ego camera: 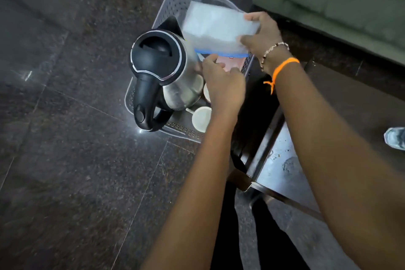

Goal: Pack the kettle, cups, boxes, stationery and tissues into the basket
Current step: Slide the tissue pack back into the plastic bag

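A grey perforated basket (173, 2) stands on the dark floor. Inside it sits a steel kettle (162, 68) with a black lid and handle, on the left side. White cups (201, 119) lie in the near end, one partly under my left hand. My right hand (262, 37) grips the right end of a white tissue pack (217, 28) with a blue edge, held over the basket's far half. My left hand (221, 81) touches the pack's near edge, beside the kettle. A pink box (233, 63) shows under the pack.
A green sofa (341, 0) fills the upper right. A dark low table (282, 173) with a glossy top stands at the right, close to the basket. A shoe (395, 138) shows at the right edge. Dark stone floor lies to the left.
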`<action>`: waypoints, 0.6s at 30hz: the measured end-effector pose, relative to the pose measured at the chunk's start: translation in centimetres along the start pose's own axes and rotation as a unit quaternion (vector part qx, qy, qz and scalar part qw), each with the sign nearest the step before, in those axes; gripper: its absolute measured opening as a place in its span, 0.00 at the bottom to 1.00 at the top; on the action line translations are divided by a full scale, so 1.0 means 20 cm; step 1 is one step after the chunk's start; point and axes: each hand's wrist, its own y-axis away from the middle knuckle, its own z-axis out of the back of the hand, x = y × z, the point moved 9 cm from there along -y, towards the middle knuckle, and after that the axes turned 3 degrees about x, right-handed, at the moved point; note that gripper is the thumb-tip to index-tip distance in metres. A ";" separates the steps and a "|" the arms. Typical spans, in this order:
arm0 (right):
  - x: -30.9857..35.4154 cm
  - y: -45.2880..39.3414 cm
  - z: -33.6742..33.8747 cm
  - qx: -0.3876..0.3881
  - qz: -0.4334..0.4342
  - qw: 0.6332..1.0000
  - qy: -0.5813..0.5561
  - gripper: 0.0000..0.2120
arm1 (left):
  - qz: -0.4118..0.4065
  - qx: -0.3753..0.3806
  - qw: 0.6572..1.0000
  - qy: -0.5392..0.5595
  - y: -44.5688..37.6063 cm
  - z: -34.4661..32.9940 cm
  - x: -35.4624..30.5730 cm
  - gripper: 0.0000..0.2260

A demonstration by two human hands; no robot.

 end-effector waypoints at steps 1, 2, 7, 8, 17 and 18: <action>0.01 -0.04 -0.07 0.038 0.003 0.998 0.040 0.24 | -0.054 0.000 0.998 -0.035 0.00 0.00 -0.05 0.21; 0.03 -0.06 -0.12 0.064 0.013 0.992 0.107 0.25 | -0.101 0.005 0.992 -0.072 -0.01 0.00 -0.10 0.22; -0.01 -0.01 -0.10 0.042 0.067 0.955 0.285 0.24 | -0.146 0.117 0.935 -0.300 -0.16 -0.11 -0.11 0.28; -0.03 0.01 -0.09 0.038 0.076 0.952 0.296 0.25 | -0.131 0.141 0.916 -0.352 -0.20 -0.13 -0.07 0.29; -0.13 0.03 -0.24 0.077 0.105 0.905 0.405 0.29 | -0.096 0.170 0.891 -0.409 -0.24 -0.15 0.04 0.28; -0.11 0.03 -0.26 0.076 0.115 0.899 0.416 0.28 | -0.097 0.173 0.896 -0.397 -0.25 -0.15 0.04 0.27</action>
